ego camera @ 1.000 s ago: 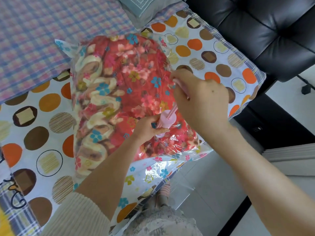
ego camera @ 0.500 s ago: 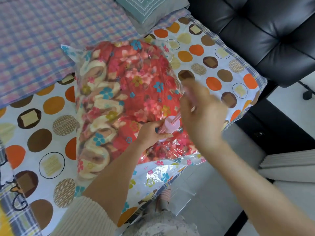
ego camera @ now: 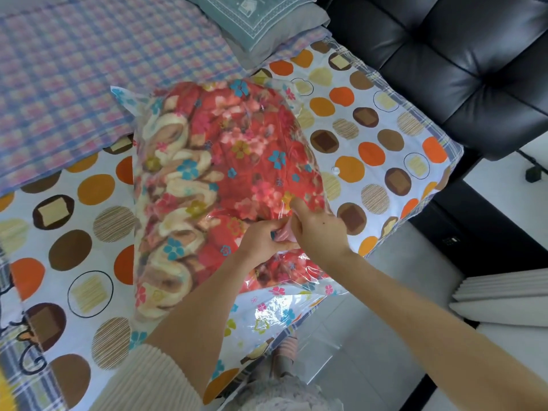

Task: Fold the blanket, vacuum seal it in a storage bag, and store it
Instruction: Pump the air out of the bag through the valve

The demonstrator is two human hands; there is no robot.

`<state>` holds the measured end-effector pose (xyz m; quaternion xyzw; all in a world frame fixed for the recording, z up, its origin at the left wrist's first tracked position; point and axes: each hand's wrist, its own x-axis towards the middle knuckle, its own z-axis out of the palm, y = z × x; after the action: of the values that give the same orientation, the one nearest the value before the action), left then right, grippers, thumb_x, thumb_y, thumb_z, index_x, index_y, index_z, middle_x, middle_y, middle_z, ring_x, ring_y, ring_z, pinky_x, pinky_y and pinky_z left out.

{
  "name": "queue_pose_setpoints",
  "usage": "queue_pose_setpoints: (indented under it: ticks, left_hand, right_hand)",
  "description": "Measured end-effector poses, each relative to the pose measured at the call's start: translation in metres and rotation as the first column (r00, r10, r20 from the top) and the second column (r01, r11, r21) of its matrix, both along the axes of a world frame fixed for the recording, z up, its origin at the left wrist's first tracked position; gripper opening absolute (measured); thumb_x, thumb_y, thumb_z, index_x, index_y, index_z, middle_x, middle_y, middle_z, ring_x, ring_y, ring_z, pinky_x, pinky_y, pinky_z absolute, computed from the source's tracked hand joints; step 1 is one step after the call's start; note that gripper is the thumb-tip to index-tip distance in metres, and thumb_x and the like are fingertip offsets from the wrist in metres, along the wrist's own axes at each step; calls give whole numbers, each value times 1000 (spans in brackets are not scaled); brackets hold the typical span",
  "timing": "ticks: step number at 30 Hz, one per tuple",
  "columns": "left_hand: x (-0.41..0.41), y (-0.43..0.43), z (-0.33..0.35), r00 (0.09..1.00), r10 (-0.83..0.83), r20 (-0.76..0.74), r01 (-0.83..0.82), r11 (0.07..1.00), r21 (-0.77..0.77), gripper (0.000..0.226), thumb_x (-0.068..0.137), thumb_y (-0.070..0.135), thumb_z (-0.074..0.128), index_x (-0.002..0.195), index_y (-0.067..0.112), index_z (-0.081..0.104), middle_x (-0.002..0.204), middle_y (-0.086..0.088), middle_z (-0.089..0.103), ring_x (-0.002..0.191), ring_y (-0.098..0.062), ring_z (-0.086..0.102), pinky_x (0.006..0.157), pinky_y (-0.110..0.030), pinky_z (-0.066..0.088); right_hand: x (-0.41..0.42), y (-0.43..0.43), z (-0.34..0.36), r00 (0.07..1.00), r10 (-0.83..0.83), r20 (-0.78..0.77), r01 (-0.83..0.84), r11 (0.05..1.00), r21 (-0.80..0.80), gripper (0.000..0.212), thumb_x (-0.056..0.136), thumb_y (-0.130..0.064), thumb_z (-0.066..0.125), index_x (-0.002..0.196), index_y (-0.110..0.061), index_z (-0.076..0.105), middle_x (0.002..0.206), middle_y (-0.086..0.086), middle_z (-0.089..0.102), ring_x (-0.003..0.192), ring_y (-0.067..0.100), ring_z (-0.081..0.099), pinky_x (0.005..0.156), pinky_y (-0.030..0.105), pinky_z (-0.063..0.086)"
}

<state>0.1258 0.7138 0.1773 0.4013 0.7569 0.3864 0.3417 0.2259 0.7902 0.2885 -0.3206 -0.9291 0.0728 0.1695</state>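
Blanket (ego camera: 237, 161) sits sealed in the bag (ego camera: 267, 315) on the bed (ego camera: 385, 137), long axis running away from you. The pump (ego camera: 283, 234) stands on the bag's near right part, between your hands. Left hand (ego camera: 261, 243) curls round its base. Right hand (ego camera: 320, 229) wraps its top, grip partly hidden. Next stroke probably goes straight up.

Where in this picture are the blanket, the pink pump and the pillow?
blanket (ego camera: 237, 149), head view, on its red flowered middle.
pink pump (ego camera: 283, 234), head view, on its visible pink body.
pillow (ego camera: 258, 25), head view, on its grey-green patterned top.
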Motion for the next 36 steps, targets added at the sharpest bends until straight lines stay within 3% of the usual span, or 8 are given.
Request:
queue_pose_setpoints:
  ticks: [3,7,12,18,21,24,30,36]
  left_hand:
    - [-2,1,1,999,26,26,-27,1000,12,43,70,21,80,109,8,67,84,8,63,72,-2,59,65,-10,41]
    - [-6,4,0,1000,6,1,-6,1000,-2,49,71,24,79,115,11,65,91,8,64,80,-10,57,64,-6,38]
    - [-2,3,-2,1000,16,5,-16,1000,-22,39,71,17,79,105,3,67,95,-8,71,69,-2,54,59,-3,35]
    - [-7,4,-4,1000,-5,-20,4,1000,-19,50,70,27,79,116,11,65,99,-1,70,80,-10,57,65,-7,37]
    - [-5,3,-3,999,13,-38,-14,1000,-24,42,71,19,79,108,2,66,98,-11,71,78,-17,59,61,-2,34]
    - [-2,1,-3,999,18,-41,-18,1000,-18,40,72,16,78,104,-3,65,97,-17,70,80,-22,61,61,-1,32]
    - [-6,4,-4,999,5,-44,-6,1000,-17,48,71,27,79,113,10,66,94,0,70,73,-5,55,62,-5,36]
    - [1,4,-2,998,30,-52,-30,1000,0,43,69,20,80,107,4,67,96,-7,71,72,-6,53,60,-2,35]
  right_hand:
    - [-3,10,42,992,106,-62,-105,994,25,6,68,-10,65,71,-13,62,38,-7,20,30,22,31,46,8,10]
    - [-6,11,89,981,-51,-189,61,997,48,19,80,-16,48,81,-18,67,42,1,41,42,23,36,43,17,23]
    - [-10,-4,4,976,7,220,-10,1000,9,14,87,-12,53,99,-8,59,46,-4,21,42,21,33,43,18,6]
    - [-2,8,81,979,-25,-204,34,999,42,16,82,-16,48,82,-12,64,43,3,40,35,27,32,41,20,23]
    - [4,-7,23,991,-8,-131,-5,995,-99,16,78,-12,43,82,-11,58,41,-3,28,31,21,29,40,16,15]
    - [-2,4,-1,1000,17,-16,-17,1000,20,2,71,-8,58,71,-10,56,41,-9,15,29,16,17,44,9,6]
    - [4,8,80,947,9,-322,8,999,51,18,85,-14,50,85,-12,68,48,4,51,36,23,37,40,22,27]
    - [2,6,10,999,19,28,-17,999,-46,8,74,-8,57,79,-10,63,40,-5,21,29,18,27,40,14,10]
